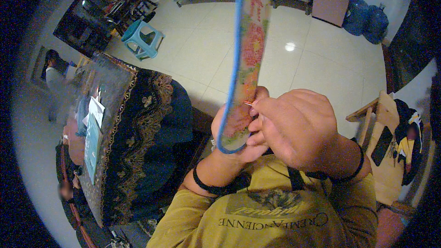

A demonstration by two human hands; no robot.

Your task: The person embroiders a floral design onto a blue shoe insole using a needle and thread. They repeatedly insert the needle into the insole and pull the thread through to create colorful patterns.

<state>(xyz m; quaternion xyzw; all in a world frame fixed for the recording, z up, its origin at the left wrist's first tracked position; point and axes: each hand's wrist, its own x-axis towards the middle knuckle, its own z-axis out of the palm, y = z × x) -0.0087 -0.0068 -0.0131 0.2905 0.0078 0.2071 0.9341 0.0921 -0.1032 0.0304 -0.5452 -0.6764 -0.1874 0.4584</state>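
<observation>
A long insole-shaped piece of patterned fabric (253, 44) with a blue edge stands lengthwise before me, its rounded lower end between my hands. My left hand (237, 148) is behind and beneath that end and supports it, its fingers partly hidden by the fabric. On the right side of the piece, my right hand (293, 127) pinches a thin, shiny needle (247, 103) between thumb and forefinger, its tip at the fabric's patterned face. Red stitched figures and green and orange patches cover this face. Any thread on the needle is too small to tell.
A cloth-covered table (119, 144) at left bears a teal book (92, 148) and papers. Two other people are beyond it. A blue plastic stool (143, 39) stands on the tiled floor. At right, a wooden chair (384, 165) holds a black phone (382, 145), keys and clothing.
</observation>
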